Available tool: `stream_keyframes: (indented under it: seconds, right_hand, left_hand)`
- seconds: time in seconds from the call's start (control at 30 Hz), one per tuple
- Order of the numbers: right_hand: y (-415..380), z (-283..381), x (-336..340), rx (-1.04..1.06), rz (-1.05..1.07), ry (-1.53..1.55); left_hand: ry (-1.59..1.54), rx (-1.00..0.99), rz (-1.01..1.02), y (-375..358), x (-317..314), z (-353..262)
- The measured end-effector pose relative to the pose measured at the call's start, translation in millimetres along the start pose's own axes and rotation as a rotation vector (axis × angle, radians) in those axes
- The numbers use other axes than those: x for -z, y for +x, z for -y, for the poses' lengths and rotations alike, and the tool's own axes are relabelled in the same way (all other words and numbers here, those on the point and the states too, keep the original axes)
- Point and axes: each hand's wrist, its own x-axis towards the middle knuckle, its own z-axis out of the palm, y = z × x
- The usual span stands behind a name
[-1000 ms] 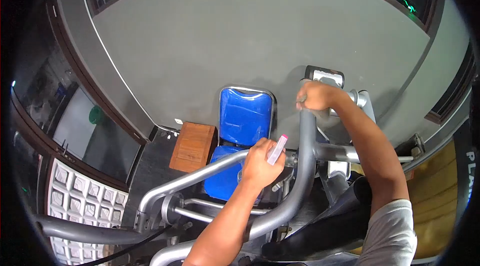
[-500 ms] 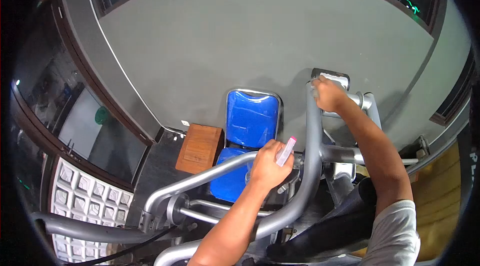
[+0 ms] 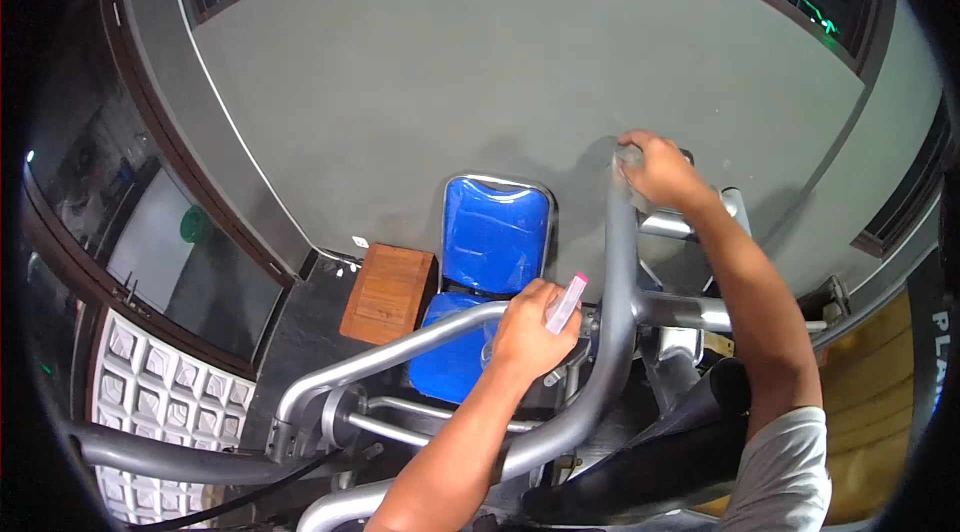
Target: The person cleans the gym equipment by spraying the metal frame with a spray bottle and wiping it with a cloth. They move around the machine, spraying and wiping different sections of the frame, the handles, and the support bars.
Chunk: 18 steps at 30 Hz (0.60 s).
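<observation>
My left hand is closed round a clear spray bottle, whose pale trigger head with a pink tip sticks up past the fingers. Part of its see-through body shows left of the hand, above the grey tube of an exercise machine. My right hand reaches to the top end of the machine's upright tube, its fingers curled over a greyish cloth pressed there. Most of the cloth is hidden by the hand.
Behind the machine, a blue padded chair stands near the grey wall. Beside it is a brown wooden box. Glass doors and a white patterned panel are on the left. A black pad lies low in front.
My right hand has shifted slightly on the tube's top end, its fingers now spread further over it. My left hand keeps the bottle in nearly the same place; the view has tilted slightly.
</observation>
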Motion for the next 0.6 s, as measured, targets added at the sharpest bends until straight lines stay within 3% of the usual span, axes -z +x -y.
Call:
stream_keyframes:
  seconds: [0.03,0.13,0.17,0.27,0.47,0.6]
  right_hand:
    - [7,-22,-17,0.085,-0.097,-0.092]
    - [5,-53,-45,0.167,0.141,-0.333]
    - [0,-52,-45,0.242,0.097,-0.275]
    - [-8,-32,-26,0.208,0.361,-0.231]
    - [-59,-1,-14,0.333,0.528,-0.146]
    - [-63,-5,-22,0.41,0.381,-0.305]
  left_hand:
    - [0.013,-0.004,0.006,1,0,0]
    - [0.034,-0.012,0.015,0,1,1]
    - [0.023,-0.011,0.005,0,2,0]
    - [0.003,0.011,0.006,0,3,-5]
    - [0.036,-0.014,-0.01,-2,6,5]
    - [0.013,0.013,-0.01,-4,4,5]
